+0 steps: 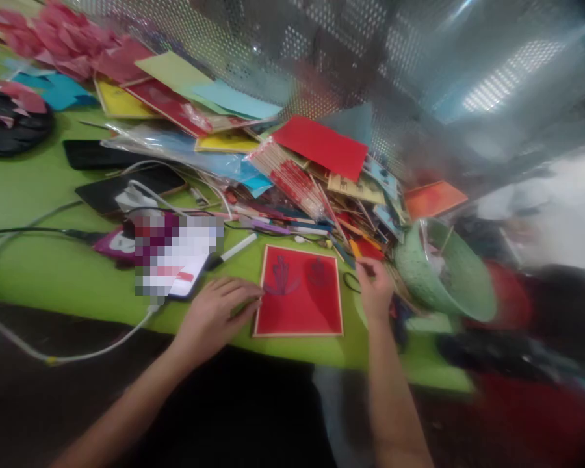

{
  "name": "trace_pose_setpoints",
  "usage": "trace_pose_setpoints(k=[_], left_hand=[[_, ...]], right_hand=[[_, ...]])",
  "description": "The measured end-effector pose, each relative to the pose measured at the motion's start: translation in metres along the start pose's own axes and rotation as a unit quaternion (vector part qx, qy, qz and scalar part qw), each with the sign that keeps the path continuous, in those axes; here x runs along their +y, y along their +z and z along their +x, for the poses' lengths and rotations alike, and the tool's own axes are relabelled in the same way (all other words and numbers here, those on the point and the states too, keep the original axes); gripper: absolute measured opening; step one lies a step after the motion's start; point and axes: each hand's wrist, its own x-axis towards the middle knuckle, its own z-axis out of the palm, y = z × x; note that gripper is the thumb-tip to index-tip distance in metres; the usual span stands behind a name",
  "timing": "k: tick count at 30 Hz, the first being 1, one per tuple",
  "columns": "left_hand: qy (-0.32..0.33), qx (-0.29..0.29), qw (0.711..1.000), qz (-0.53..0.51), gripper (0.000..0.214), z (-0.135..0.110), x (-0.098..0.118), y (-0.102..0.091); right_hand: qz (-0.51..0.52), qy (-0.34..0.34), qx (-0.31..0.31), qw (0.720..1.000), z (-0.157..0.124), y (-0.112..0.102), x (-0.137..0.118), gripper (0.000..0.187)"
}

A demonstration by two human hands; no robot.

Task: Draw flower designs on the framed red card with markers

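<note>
A square red board [302, 312] with a pale border lies flat on the green table before me. Two dark plant-like drawings mark its upper half, the right one fainter. My left hand [224, 305] rests beside the board's left edge, fingers stretched out and their tips at that edge. To the right of the board, my right hand [377, 289] is closed in a pinch on a slim orange tool [355, 249]. Its tip points up and away from me; blur hides whether it is a pen or a knife. A small dark loop [351, 281] lies between board and right hand.
A phone [182, 260] on a white cable [102, 356] lies left. Pens, including a white marker [238, 247], and heaped cards with a red sheet [322, 146] lie behind the board. A green basket [448, 279] stands right. Pink paper flowers [63, 36] fill the back left.
</note>
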Motion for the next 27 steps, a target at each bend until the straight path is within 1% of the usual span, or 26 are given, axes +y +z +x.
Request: trace_pose_setpoints(k=[3,7,9,12,14,15,16,18,22,24,26,27], left_hand=[[0.023,0.006,1.0,0.005,0.017,0.0,0.003,-0.005],[0.02,0.011,1.0,-0.005,0.012,0.002,0.006,-0.012],[0.004,0.005,1.0,-0.016,0.012,0.002,0.007,-0.015],[-0.053,-0.002,0.998,-0.025,0.013,0.001,0.008,-0.017],[-0.093,-0.002,0.996,-0.014,0.013,0.001,0.009,-0.016],[-0.104,-0.007,0.995,0.005,0.015,0.001,0.011,-0.016],[-0.104,0.005,0.994,0.029,0.016,0.002,0.012,-0.015],[-0.12,-0.01,0.992,0.038,0.018,0.004,0.015,-0.014],[-0.138,-0.029,0.988,0.056,0.015,0.008,0.019,-0.011],[-0.139,-0.031,0.987,0.067,0.012,0.009,0.02,-0.012],[-0.138,-0.028,0.987,0.072,0.011,0.007,0.019,-0.013],[-0.137,-0.026,0.988,0.072,0.012,0.005,0.019,-0.013]], right_hand=[[-0.015,-0.022,-0.018,1.0,-0.007,0.006,-0.005,0.016],[-0.03,-0.064,-0.052,0.996,-0.018,0.012,-0.018,0.013],[-0.029,-0.063,-0.074,0.995,-0.023,0.013,-0.021,0.013],[-0.031,-0.059,-0.079,0.995,-0.027,0.012,-0.021,0.018],[-0.039,-0.071,-0.082,0.993,-0.027,0.01,-0.019,0.022],[-0.044,-0.08,-0.087,0.992,-0.026,0.01,-0.019,0.025],[-0.047,-0.091,-0.096,0.99,-0.025,0.01,-0.02,0.026],[-0.054,-0.083,-0.093,0.991,-0.021,0.01,-0.021,0.026],[-0.044,-0.064,-0.075,0.994,-0.019,0.008,-0.021,0.023],[-0.039,-0.083,-0.065,0.994,-0.019,0.005,-0.02,0.024],[-0.038,-0.12,-0.058,0.99,-0.019,0.0,-0.021,0.026],[-0.045,-0.131,-0.063,0.988,-0.02,-0.002,-0.022,0.025]])
